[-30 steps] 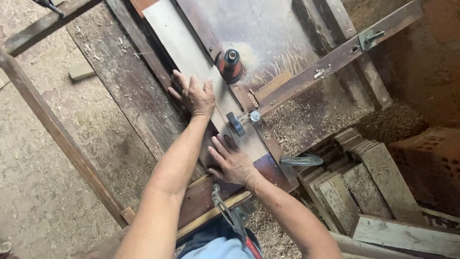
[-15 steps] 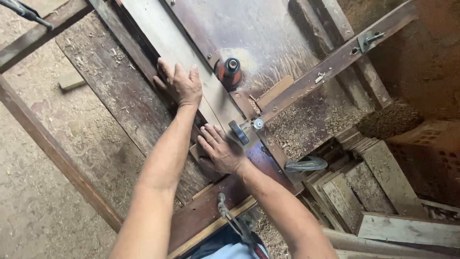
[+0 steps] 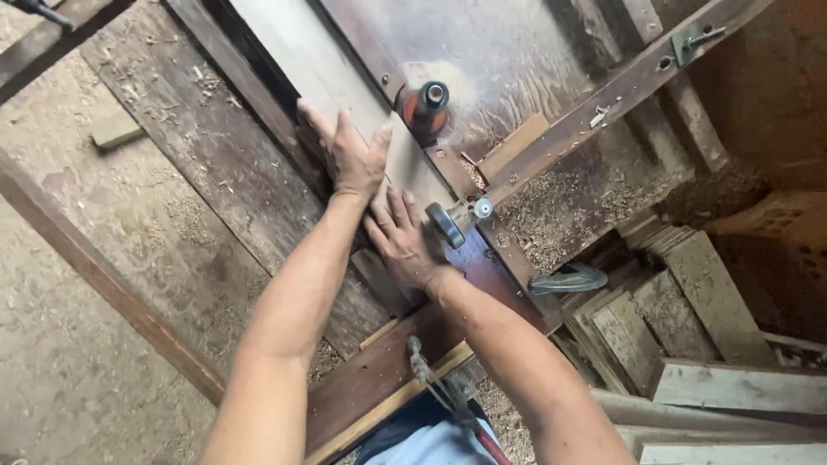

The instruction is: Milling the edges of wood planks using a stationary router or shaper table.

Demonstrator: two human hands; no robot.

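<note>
now both hands flat on pale board: left hand ahead, right hand behind.

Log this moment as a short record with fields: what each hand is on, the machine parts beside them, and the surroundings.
left hand: left hand pressed flat on the pale board, fingers spread
right hand: right hand flat on the same board, nearer the body
beside the hands: orange-and-black spindle standing up from the worn tabletop; a round metal knob by the right fingertips
debris: sawdust heaped on the table's right part
surroundings: stacked wood offcuts at right; dusty floor at left
</note>
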